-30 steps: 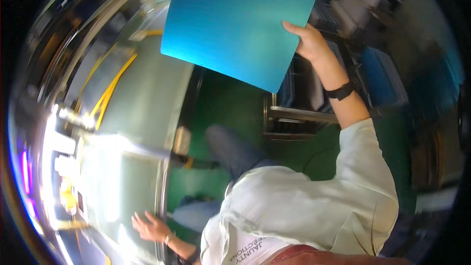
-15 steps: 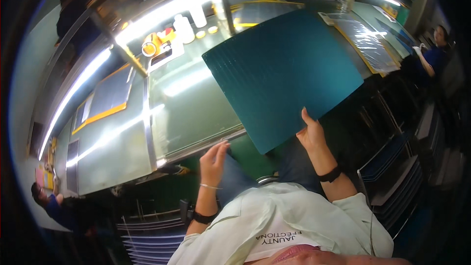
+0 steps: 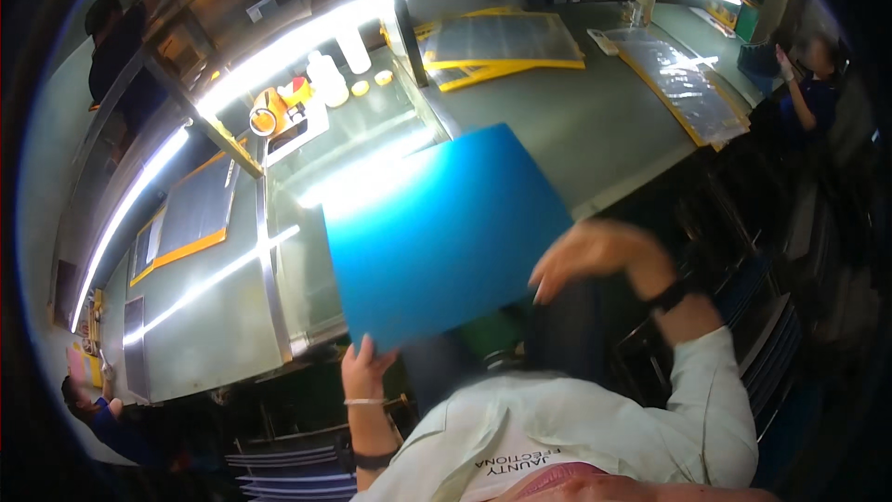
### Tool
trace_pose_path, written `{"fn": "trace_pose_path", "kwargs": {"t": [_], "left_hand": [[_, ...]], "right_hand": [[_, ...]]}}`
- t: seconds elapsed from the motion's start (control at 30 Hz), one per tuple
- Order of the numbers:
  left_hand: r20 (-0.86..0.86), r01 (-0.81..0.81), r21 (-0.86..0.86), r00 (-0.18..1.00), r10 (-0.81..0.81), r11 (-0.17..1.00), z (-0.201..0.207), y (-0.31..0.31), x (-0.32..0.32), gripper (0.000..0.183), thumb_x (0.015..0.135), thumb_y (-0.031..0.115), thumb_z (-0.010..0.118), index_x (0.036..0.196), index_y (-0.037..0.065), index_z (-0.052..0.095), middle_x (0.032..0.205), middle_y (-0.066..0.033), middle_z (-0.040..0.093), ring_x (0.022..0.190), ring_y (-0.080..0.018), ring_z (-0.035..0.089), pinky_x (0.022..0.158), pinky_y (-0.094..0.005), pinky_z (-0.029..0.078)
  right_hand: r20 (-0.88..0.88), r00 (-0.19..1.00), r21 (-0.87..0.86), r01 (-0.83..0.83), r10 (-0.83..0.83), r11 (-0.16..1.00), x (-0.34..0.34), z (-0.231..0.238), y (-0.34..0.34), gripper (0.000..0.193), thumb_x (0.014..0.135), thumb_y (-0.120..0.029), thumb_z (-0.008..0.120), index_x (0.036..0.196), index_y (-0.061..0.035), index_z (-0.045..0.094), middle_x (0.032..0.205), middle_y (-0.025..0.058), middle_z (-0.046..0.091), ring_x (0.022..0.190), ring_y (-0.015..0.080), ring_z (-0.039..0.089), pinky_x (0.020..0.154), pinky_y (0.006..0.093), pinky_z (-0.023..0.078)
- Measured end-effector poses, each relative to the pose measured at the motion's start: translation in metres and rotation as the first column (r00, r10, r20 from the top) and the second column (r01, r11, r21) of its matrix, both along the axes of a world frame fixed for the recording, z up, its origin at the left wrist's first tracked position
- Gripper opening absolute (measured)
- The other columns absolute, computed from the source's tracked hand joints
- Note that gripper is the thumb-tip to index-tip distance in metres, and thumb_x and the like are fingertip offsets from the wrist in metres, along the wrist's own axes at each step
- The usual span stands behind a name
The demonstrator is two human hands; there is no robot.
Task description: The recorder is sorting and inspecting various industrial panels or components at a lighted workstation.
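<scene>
A thin, stiff rectangular sheet (image 3: 446, 233), bright blue and shiny where the lamp light falls on it, slants in front of me above the bench edge. My left hand (image 3: 365, 370) pinches its near left corner, with the thumb on the upper face. At the sheet's right edge, my right hand (image 3: 599, 253) has its wrist bent and its fingers stretched toward the left. Those fingers overlap the sheet's edge in the view and look loose; whether they touch it I cannot tell.
Behind the sheet runs a glass-topped bench (image 3: 548, 130) under bright tube lamps. On it are yellow-edged panels (image 3: 502, 40), an orange tape roll (image 3: 268, 117) and white bottles (image 3: 327, 79). Racks of stacked sheets (image 3: 288, 465) stand below left. Co-workers (image 3: 818, 98) are at right and left.
The sheet has come from the right toward the left and nearer, turning from dark teal to bright blue. My left hand has taken its corner; my right hand has let go.
</scene>
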State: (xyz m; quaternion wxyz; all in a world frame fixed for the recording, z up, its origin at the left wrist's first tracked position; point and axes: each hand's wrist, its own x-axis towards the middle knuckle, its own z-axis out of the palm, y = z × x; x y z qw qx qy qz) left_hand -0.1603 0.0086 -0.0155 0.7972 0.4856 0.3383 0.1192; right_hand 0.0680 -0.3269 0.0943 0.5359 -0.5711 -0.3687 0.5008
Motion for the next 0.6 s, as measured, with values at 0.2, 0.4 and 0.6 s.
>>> {"fn": "trace_pose_path", "kwargs": {"t": [0.2,0.4,0.6], "left_hand": [[-0.01,-0.083,-0.053,0.997,0.082,0.995,-0.005,0.036,-0.015,0.025,0.09,0.023,0.053,0.102,0.001,0.052,0.082,-0.0107,0.062,0.059,-0.0202,0.061,0.051,-0.0294,0.051],[-0.246,-0.063,0.102,0.966,0.086,0.993,-0.003,0.047,-0.023,0.039,0.087,0.04,0.054,0.096,0.003,0.059,0.093,-0.0118,0.059,0.081,-0.0219,0.057,0.068,-0.0379,0.048],[-0.194,-0.236,-0.103,0.957,0.213,0.966,-0.011,0.039,-0.018,0.044,0.087,0.045,0.054,0.108,0.006,0.054,0.082,-0.0036,0.059,0.063,-0.0129,0.052,0.05,-0.0273,0.042]], "right_hand": [[0.142,0.518,0.333,0.777,-0.843,0.534,0.257,0.097,-0.021,0.052,0.084,-0.053,0.053,0.096,-0.0027,0.059,0.08,0.0064,0.064,0.071,0.0131,0.063,0.064,0.0258,0.052],[-0.13,0.409,0.271,0.891,-0.903,0.364,0.4,0.119,0.105,0.088,0.06,-0.077,0.057,0.1,0.0022,0.053,0.08,0.0132,0.064,0.069,0.0206,0.064,0.059,0.0293,0.053],[-0.537,0.296,0.411,0.91,-0.79,0.062,0.429,0.122,0.158,0.022,0.085,-0.002,0.05,0.106,-0.0002,0.048,0.103,0.0196,0.057,0.091,0.0292,0.06,0.078,0.042,0.052]]}}
